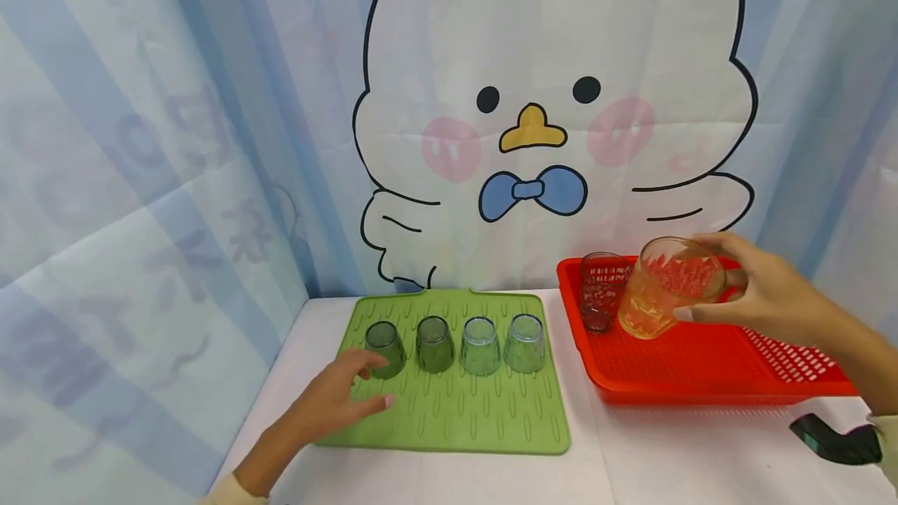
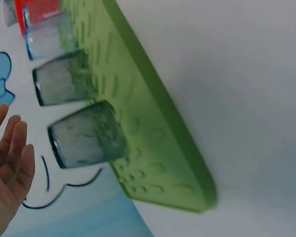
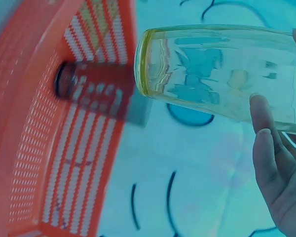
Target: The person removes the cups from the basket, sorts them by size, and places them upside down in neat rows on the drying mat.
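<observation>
My right hand [image 1: 765, 287] grips a yellow-tinted drinking glass [image 1: 652, 310], held tilted over the red basket [image 1: 596, 380]. In the right wrist view the fingers rest along the side of the glass, its thick base toward the basket. A dark clear glass [image 1: 595, 310] stands inside the basket at its left end. My left hand [image 1: 337, 396] is held with fingers apart near the leftmost grey glass [image 1: 393, 361], holding nothing. Beside that one stand a second grey glass [image 1: 436, 349] and two pale blue glasses, one [image 1: 480, 353] next to the other [image 1: 526, 349], in a row on the green drying mat [image 1: 484, 427].
The mat and basket sit side by side on a white table [image 1: 596, 466]. A curtain [image 1: 323, 100] with a cartoon bird print hangs close behind and at the left. A dark strap-like piece [image 1: 838, 443] shows near my right sleeve.
</observation>
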The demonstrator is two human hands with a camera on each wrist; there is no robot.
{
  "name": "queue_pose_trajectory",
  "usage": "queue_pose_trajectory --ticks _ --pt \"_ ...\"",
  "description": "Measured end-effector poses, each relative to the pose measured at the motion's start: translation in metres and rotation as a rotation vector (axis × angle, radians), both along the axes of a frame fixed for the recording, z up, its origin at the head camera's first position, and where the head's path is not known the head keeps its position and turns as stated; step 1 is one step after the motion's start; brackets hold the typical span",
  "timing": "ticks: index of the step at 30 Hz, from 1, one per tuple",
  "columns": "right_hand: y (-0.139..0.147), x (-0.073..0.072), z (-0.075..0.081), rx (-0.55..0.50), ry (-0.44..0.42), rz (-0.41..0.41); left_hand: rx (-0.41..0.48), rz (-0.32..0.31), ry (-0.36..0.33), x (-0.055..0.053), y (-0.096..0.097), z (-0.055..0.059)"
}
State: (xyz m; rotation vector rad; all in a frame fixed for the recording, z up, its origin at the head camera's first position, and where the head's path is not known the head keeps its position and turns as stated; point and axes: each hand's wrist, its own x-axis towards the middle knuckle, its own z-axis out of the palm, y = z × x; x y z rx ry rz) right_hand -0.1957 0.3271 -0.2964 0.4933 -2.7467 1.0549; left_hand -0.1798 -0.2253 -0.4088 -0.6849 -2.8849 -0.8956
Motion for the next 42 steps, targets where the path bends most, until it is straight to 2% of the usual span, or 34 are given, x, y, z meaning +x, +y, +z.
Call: queue_pose_trajectory --ticks 5,10,15,24,26,34,42 --pt "-0.020 0.020 0.001 -0.058 0.022 0.064 0.030 -0.030 0.043 0.008 0.021 0.013" --pt "-0.040 0.037 0.001 -0.071 0.067 0.094 0.063 -0.084 0.107 0.017 0.042 0.024" --pt "-0.058 0.051 -0.001 -0.054 0.115 0.132 0.122 -0.125 0.089 0.025 0.061 0.034" --pt "-0.089 0.069 -0.006 -0.030 0.206 0.196 0.173 -0.234 0.086 0.032 0.091 0.044" --pt "-0.094 0.073 -0.007 -0.023 0.211 0.204 0.177 -0.267 0.093 0.035 0.097 0.047" --pt "-0.120 0.084 -0.020 -0.065 0.124 0.250 0.182 -0.382 0.086 0.046 0.121 0.055" --pt "-0.139 0.087 -0.038 -0.045 0.117 0.265 0.147 -0.433 0.103 0.052 0.137 0.057"
